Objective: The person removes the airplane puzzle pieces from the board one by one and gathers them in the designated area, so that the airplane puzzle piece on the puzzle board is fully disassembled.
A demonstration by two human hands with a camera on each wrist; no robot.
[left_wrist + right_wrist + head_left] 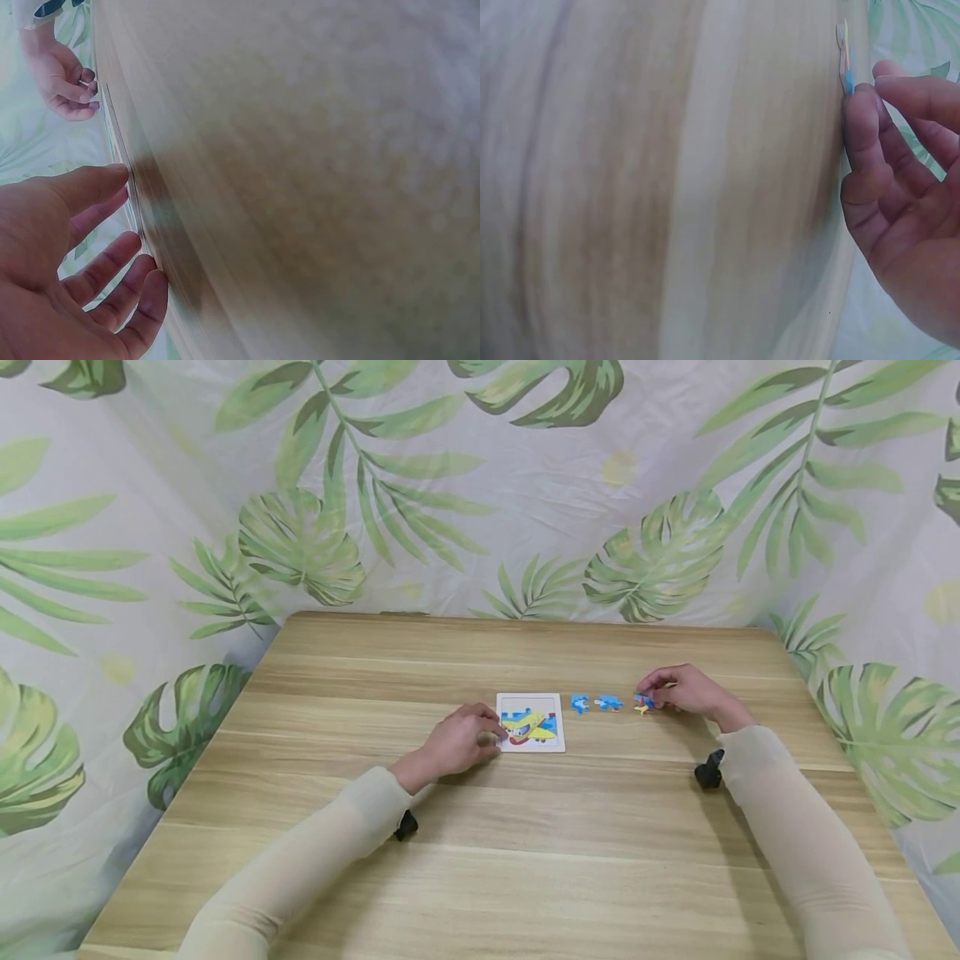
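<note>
A square jigsaw board (531, 748) with a white frame lies flat on the table, showing a yellow and red airplane on blue. The upper part of its recess is bare. My left hand (463, 739) rests at the board's left edge, fingertips on its border. In the left wrist view, thumb and fingers (112, 277) are spread and gently bent. Farther right, my right hand (686, 690) has thumb and fingertips on a blue, red and yellow puzzle piece (642, 703). The right wrist view shows the piece (846, 64) edge-on at the fingertips.
Two more blue puzzle pieces, one nearer the board (580, 703) and one farther right (609, 702), lie in a row between board and right hand. The wooden table (480, 860) ends at a leaf-print cloth (420, 493) behind it.
</note>
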